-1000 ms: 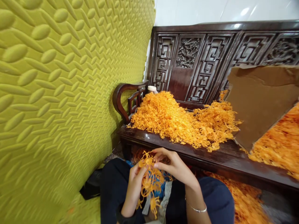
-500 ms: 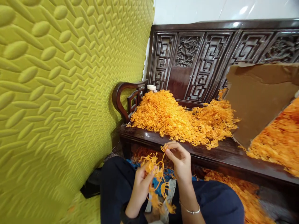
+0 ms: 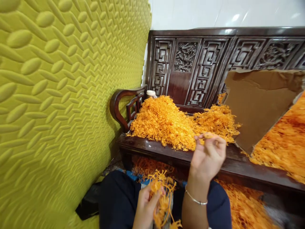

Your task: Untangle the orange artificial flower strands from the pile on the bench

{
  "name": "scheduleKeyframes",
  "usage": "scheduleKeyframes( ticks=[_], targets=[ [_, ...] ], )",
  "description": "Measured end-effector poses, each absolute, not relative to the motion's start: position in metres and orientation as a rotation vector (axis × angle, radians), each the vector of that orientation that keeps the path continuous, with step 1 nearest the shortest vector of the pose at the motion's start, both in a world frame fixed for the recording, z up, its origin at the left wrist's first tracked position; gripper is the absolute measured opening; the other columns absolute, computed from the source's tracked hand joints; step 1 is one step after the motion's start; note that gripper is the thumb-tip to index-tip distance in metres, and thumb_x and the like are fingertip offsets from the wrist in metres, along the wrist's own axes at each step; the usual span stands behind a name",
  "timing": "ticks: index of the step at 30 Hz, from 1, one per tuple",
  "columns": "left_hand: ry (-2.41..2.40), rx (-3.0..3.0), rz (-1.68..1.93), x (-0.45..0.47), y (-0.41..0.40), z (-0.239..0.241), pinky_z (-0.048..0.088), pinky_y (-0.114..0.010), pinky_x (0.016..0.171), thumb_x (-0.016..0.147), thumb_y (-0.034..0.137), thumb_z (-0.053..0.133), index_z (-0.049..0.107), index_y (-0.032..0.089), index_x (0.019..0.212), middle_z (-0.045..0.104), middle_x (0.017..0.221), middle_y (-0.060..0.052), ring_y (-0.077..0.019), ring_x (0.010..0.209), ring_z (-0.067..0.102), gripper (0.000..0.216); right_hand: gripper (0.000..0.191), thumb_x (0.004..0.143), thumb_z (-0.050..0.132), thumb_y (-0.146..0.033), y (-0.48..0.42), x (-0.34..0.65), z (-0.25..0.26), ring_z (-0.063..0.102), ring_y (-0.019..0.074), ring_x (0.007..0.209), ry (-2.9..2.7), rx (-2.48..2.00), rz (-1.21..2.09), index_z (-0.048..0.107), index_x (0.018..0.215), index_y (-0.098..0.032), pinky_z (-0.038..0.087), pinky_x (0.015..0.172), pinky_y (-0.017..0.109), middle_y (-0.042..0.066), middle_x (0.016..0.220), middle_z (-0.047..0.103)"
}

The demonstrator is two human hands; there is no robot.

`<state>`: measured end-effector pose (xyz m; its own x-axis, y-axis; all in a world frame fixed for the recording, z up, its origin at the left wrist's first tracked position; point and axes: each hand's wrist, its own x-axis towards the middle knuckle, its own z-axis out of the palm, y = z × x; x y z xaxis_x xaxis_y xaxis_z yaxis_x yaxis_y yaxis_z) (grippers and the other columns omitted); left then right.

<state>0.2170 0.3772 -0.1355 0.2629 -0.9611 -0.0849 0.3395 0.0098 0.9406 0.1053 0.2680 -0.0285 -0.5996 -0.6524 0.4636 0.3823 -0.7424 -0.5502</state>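
My left hand [image 3: 147, 203] sits low over my lap and grips a tangled bunch of orange plastic strands [image 3: 162, 194]. My right hand [image 3: 208, 156] is raised in front of the dark carved wooden bench [image 3: 166, 149], blurred by motion. Its fingertips pinch a small orange piece [image 3: 207, 135] near the edge of the big orange pile [image 3: 171, 122] heaped on the bench seat. A silver bracelet circles my right wrist.
A green embossed padded panel [image 3: 59, 95] fills the left side. A brown cardboard sheet [image 3: 257, 101] leans on the bench, with another orange heap [image 3: 281, 143] to its right. More orange pieces lie on the floor [image 3: 240, 203]. A small white jar [image 3: 151, 93] stands behind the pile.
My right hand has pulled away from the bunch and risen up and to the right, toward the pile on the bench. My left hand has dropped lower with the bunch.
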Motion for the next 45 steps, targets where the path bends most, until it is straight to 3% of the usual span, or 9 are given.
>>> scheduleKeyframes(
  ticks=[4,6,8,11,15,22,28,37,45],
  targets=[
    [-0.557,1.162,-1.13,0.231,0.368,-0.148,0.033,-0.015,0.039,0.051,0.055,0.078,0.07,0.012,0.066,0.061,0.056,-0.002,-0.0054,0.042,0.04,0.047,0.018,0.078,0.062,-0.024,0.218,0.093,-0.002,0.055,0.0129,0.073,0.598,-0.943,-2.885,0.046,0.085,-0.022,0.049,0.069,0.03,-0.001,0.08,0.049],
    [-0.534,1.176,-1.121,0.239,0.36,-0.146,0.028,-0.015,0.034,0.046,0.057,0.079,0.072,0.011,0.071,0.06,0.054,-0.001,-0.0038,0.038,0.034,0.053,0.019,0.08,0.061,-0.031,0.183,0.086,-0.002,0.056,0.0155,0.078,0.788,-1.157,-2.924,0.047,0.089,-0.021,0.05,0.075,0.035,0.001,0.085,0.051],
    [-0.529,1.171,-1.062,0.245,0.352,-0.143,0.033,-0.016,0.037,0.048,0.057,0.078,0.073,0.012,0.075,0.062,0.056,-0.001,-0.006,0.041,0.04,0.053,0.028,0.077,0.062,-0.041,0.149,0.076,-0.012,0.057,0.0202,0.089,1.073,-1.646,-2.514,0.052,0.092,-0.019,0.047,0.088,0.043,0.006,0.092,0.056],
    [-0.55,1.158,-0.944,0.249,0.344,-0.141,0.048,-0.02,0.06,0.056,0.054,0.076,0.074,0.014,0.077,0.069,0.072,-0.005,-0.0149,0.065,0.059,0.045,0.044,0.068,0.068,-0.047,0.124,0.065,-0.042,0.055,0.027,0.104,1.318,-1.949,-1.826,0.058,0.098,-0.016,0.04,0.096,0.051,0.012,0.105,0.06],
    [-0.513,1.165,-0.899,0.248,0.337,-0.143,0.049,-0.028,0.079,0.056,0.052,0.076,0.074,0.014,0.078,0.073,0.085,-0.009,-0.0246,0.087,0.064,0.044,0.031,0.077,0.062,-0.043,0.161,0.072,-0.073,0.061,0.0236,0.096,1.091,-1.82,-1.523,0.063,0.093,-0.016,0.047,0.088,0.043,0.011,0.102,0.065],
    [-0.562,1.148,-0.884,0.245,0.331,-0.147,0.045,-0.034,0.093,0.062,0.049,0.073,0.071,0.015,0.087,0.072,0.098,-0.01,-0.0274,0.101,0.062,0.043,0.019,0.084,0.059,-0.035,0.263,0.105,-0.083,0.062,0.0184,0.093,0.711,-1.86,-0.958,0.066,0.094,-0.02,0.048,0.084,0.03,0.005,0.096,0.068],
    [-0.541,1.171,-0.976,0.241,0.339,-0.149,0.048,-0.033,0.086,0.057,0.045,0.077,0.07,0.016,0.093,0.071,0.1,-0.009,-0.0275,0.099,0.062,0.046,0.039,0.079,0.066,-0.032,0.276,0.115,-0.089,0.06,0.0177,0.098,0.742,-1.81,-1.038,0.058,0.116,-0.021,0.046,0.087,0.03,0.005,0.105,0.065],
    [-0.638,1.095,-1.144,0.233,0.352,-0.132,0.041,-0.018,0.052,0.058,0.041,0.078,0.064,0.013,0.057,0.061,0.055,0.001,-0.0093,0.053,0.052,0.031,0.012,0.074,0.07,-0.028,0.289,0.111,-0.086,0.057,0.0119,0.068,0.826,-1.641,-1.143,0.064,0.072,-0.018,0.045,0.065,0.023,0.0,0.071,0.064],
    [-0.284,0.916,-1.423,0.208,0.35,-0.113,0.04,-0.017,0.046,0.042,0.038,0.087,0.067,0.015,0.069,0.061,0.058,0.003,-0.0057,0.047,0.05,0.041,0.008,0.072,0.07,-0.021,0.297,0.118,-0.095,0.055,0.0118,0.067,0.874,-1.308,-1.595,0.062,0.072,-0.018,0.045,0.063,0.023,-0.001,0.07,0.059]
  ],
)
